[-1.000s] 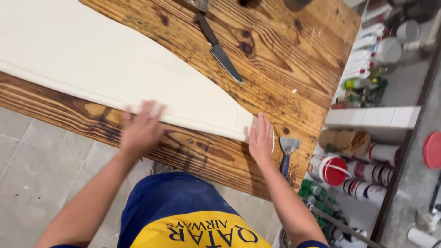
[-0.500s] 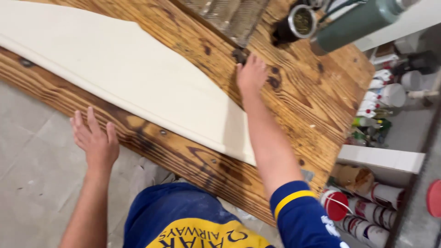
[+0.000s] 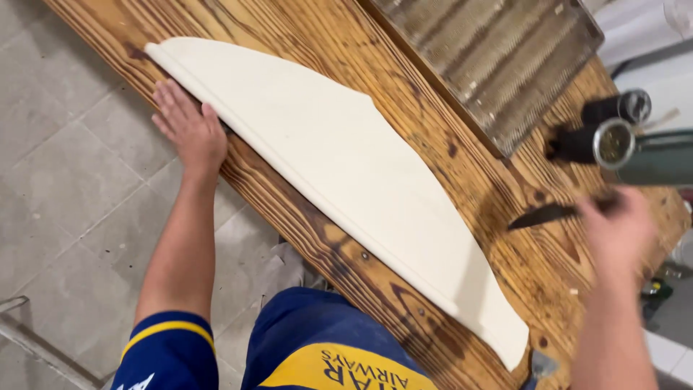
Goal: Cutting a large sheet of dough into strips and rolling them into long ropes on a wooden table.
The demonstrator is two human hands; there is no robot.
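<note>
My left hand (image 3: pixel 186 128) lies flat and open, the fingers spread, on the near edge of the wooden tabletop (image 3: pixel 346 50), and it touches the long side of the pale dough sheet (image 3: pixel 346 173); it grasps nothing. The dough sheet is folded over into a long half-moon form and stretches along the tabletop edge, from just beside my left hand to the corner near my body. My right hand (image 3: pixel 617 231) is above the far end of the tabletop, blurred, and it is closed around the handle of a dark knife (image 3: pixel 541 214), whose blade points toward the dough sheet but stays well apart from it. Because of the blur I see the handle only partly. Behind the knife stand two dark round containers (image 3: pixel 606 130) with metal tops, and a green cylinder (image 3: pixel 660 159) lies beside them. Further back, a ribbed metal tray (image 3: pixel 498 58) rests on the tabletop, near its far side. Under the tabletop the floor (image 3: pixel 65 202) is of grey tiles, and I see my blue and yellow shirt (image 3: pixel 325 354) at the bottom.
</note>
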